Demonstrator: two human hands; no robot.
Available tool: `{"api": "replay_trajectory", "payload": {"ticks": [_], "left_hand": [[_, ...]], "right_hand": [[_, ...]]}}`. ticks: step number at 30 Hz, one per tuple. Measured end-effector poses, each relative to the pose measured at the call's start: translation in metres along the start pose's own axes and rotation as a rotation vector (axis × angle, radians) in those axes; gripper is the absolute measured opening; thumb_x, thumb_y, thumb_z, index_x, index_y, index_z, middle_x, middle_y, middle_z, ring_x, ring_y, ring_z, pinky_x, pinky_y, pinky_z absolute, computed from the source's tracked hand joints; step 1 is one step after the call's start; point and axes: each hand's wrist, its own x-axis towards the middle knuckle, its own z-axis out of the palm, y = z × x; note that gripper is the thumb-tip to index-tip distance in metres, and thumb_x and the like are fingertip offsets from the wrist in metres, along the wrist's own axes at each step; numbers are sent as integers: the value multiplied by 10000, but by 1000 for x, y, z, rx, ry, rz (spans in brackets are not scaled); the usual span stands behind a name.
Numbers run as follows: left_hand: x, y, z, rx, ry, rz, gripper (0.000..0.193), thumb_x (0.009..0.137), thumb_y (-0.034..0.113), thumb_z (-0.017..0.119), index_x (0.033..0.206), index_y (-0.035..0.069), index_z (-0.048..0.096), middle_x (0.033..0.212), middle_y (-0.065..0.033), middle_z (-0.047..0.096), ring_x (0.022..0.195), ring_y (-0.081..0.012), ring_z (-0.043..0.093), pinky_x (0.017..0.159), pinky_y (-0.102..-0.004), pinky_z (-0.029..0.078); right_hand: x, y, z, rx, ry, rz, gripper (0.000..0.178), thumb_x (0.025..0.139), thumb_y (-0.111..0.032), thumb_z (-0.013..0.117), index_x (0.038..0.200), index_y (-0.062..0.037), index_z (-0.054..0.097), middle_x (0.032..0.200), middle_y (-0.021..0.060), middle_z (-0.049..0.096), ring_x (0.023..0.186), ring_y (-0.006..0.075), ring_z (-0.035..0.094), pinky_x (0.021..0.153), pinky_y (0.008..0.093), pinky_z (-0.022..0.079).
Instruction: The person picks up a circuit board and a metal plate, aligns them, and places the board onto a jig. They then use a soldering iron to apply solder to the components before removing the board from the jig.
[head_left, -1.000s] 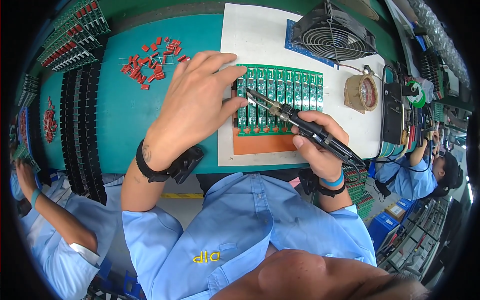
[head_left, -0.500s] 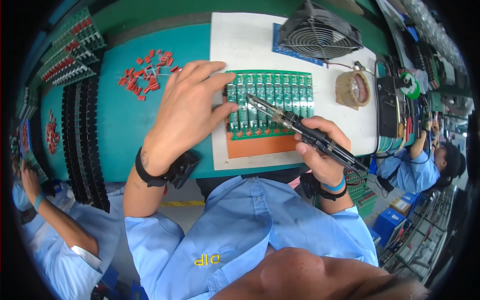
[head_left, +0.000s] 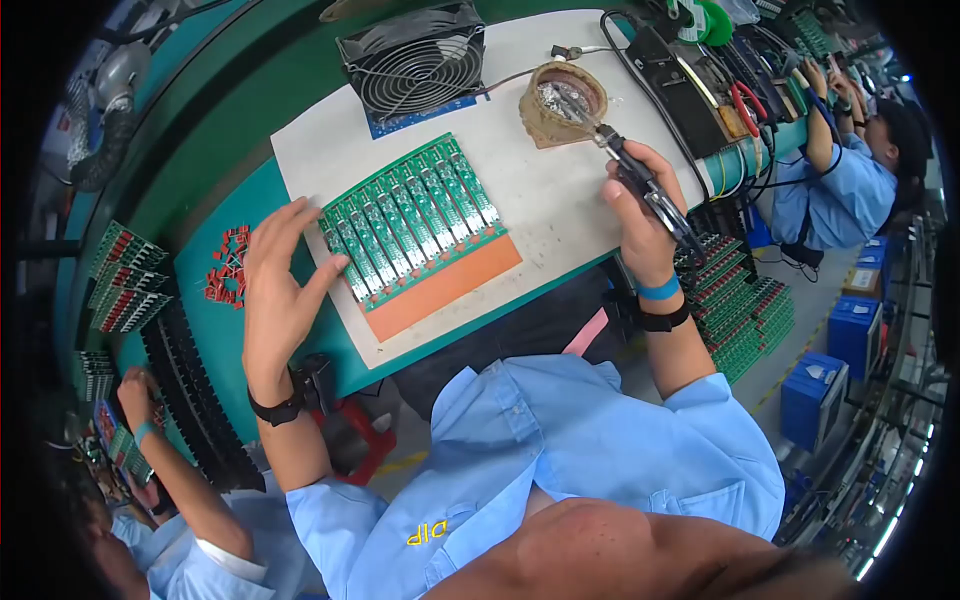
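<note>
My right hand (head_left: 650, 215) is closed around a black soldering iron (head_left: 645, 185). The iron's tip reaches down into a round brown cup (head_left: 545, 129) with silvery scraps inside. My left hand (head_left: 280, 290) has its fingers apart, with the fingertips and thumb at the left edge of a green circuit board panel (head_left: 410, 220). The panel is made up of several narrow strips side by side. It lies tilted on an orange sheet (head_left: 450, 288), which rests on a white board (head_left: 560, 215).
A black fan (head_left: 415, 65) stands behind the panel. Red components (head_left: 228, 265) lie scattered left of my left hand, near black slotted strips (head_left: 195, 390). Tools (head_left: 745, 105) and a green spool (head_left: 712, 22) are at far right. Co-workers sit on both sides; one hand (head_left: 135, 400) shows at left.
My right hand has carried the soldering iron from the panel to the brown cup. My left hand stays by the panel's left edge. The whole view has turned and shifted.
</note>
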Motion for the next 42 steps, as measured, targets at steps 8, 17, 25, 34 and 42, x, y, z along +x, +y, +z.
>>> {"api": "replay_trajectory", "payload": {"ticks": [8, 17, 25, 34, 42], "left_hand": [[-15, 94, 18, -11, -29, 199, 506, 812, 149, 845, 1286, 48, 700, 1429, -160, 644, 1323, -379, 580, 1090, -498, 461], [-17, 140, 76, 138, -111, 477, 565, 794, 286, 865, 1296, 83, 702, 1318, -53, 678, 1270, -264, 595, 1131, -504, 402], [-66, 111, 55, 157, -31, 438, 493, 816, 337, 871, 1219, 83, 746, 1143, -51, 716, 1120, -252, 653, 1132, -547, 389], [39, 95, 20, -13, -75, 207, 561, 815, 237, 864, 1319, 71, 680, 1390, -140, 600, 1305, -357, 539, 1142, -548, 341], [63, 89, 40, 37, -300, 271, 534, 843, 146, 830, 1354, 146, 674, 1580, -115, 490, 1470, -364, 415, 1221, -557, 254]], "right_hand": [[0, 5, 0, 47, -78, -67, 484, 940, 5, 760, 1395, 30, 597, 1151, 100, 716, 1010, 113, 669, 890, 253, 552], [0, 2, 0, 81, -93, -31, 480, 901, 11, 791, 1355, 4, 634, 1142, 69, 693, 964, 101, 630, 879, 262, 534], [-3, -8, -19, 90, -257, 34, 493, 900, 11, 787, 1359, 45, 612, 1115, 94, 712, 968, 111, 665, 867, 243, 540], [-9, -41, -12, 30, -547, 31, 424, 836, -19, 800, 1228, 60, 659, 1004, 107, 686, 876, 139, 660, 789, 273, 518], [-6, -34, -7, 53, -550, 29, 396, 798, 32, 801, 1181, 39, 700, 958, 119, 709, 824, 170, 670, 752, 282, 519]]}}
